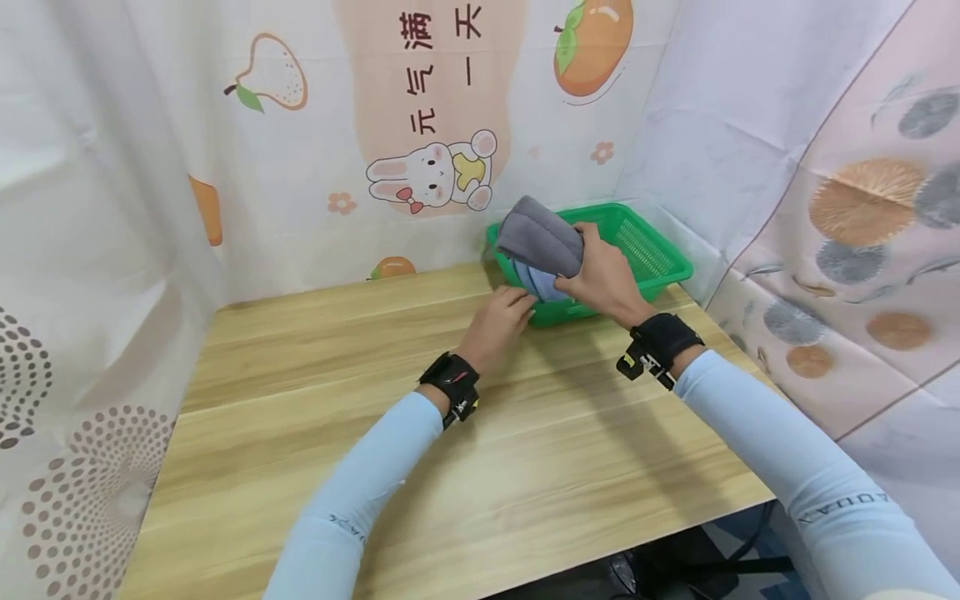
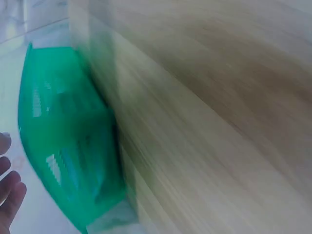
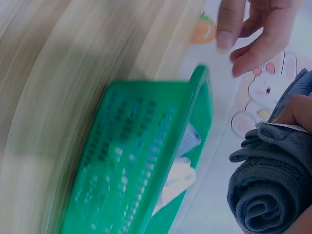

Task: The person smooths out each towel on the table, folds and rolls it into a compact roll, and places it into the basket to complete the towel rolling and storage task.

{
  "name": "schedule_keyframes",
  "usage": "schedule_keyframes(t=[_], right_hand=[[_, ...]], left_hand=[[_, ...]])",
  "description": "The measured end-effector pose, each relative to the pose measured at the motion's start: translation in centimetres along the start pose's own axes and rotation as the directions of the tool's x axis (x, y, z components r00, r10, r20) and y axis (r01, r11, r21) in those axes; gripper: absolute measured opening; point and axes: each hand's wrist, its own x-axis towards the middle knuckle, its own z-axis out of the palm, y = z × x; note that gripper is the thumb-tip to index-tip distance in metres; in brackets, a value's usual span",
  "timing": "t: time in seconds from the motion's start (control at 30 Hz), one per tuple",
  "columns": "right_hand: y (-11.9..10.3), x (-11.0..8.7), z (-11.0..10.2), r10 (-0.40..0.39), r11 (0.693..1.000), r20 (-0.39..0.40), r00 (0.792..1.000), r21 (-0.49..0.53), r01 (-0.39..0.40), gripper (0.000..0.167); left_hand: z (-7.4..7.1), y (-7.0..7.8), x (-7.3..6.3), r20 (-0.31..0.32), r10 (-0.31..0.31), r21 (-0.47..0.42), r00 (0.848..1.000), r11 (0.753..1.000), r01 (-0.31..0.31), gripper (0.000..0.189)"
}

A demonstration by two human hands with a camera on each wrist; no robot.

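A rolled grey towel (image 1: 542,237) is gripped by my right hand (image 1: 606,277), held tilted over the left part of a green plastic basket (image 1: 667,275). Its spiral end faces the camera in the right wrist view, where the towel (image 3: 265,195) sits between thumb and fingers. Inside the basket lies a blue cloth (image 1: 542,283); a white item (image 3: 176,181) shows there too in the right wrist view. Close to the basket's front left corner is my left hand (image 1: 497,321), its fingers loosely bent and holding nothing. Motion blurs the left wrist view.
The basket stands at the back right of a wood-grain table (image 1: 420,450), close to a printed curtain (image 1: 300,192). Another curtain (image 1: 847,250) hangs along the right side. The table's front edge is near the bottom, with dark objects below it.
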Motion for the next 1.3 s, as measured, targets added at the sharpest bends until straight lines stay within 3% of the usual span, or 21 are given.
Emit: schedule_keyframes(t=[0.13,0.3,0.6,0.93,1.3], right_hand=[[1.0,-0.2,-0.4,0.007,1.0,0.013,1.0,-0.029,-0.006,0.087],[1.9,-0.3,-1.2,-0.011,0.997,0.03,0.999,-0.076,0.013,0.083],[2.1,0.6,-0.8,-0.019,0.996,0.025,1.0,-0.085,0.021,0.079],[3.2,0.5,0.3,0.056,0.995,0.063,0.996,-0.085,-0.05,0.083],[3.7,1.3,1.3,0.078,0.994,0.09,0.993,-0.085,-0.07,0.081]], left_hand=[[1.7,0.8,0.6,0.036,0.029,0.057,0.999,0.998,-0.031,0.017],[2.8,1.2,1.1,0.016,0.042,0.07,0.999,0.997,-0.043,0.016],[1.4,1.2,1.9,0.048,0.018,0.089,0.999,0.996,-0.022,0.02],[2.0,1.2,1.4,0.042,-0.043,-0.015,0.998,0.999,0.043,0.013],[1.8,0.9,1.6,0.062,-0.057,-0.002,0.996,0.998,0.057,0.014]])
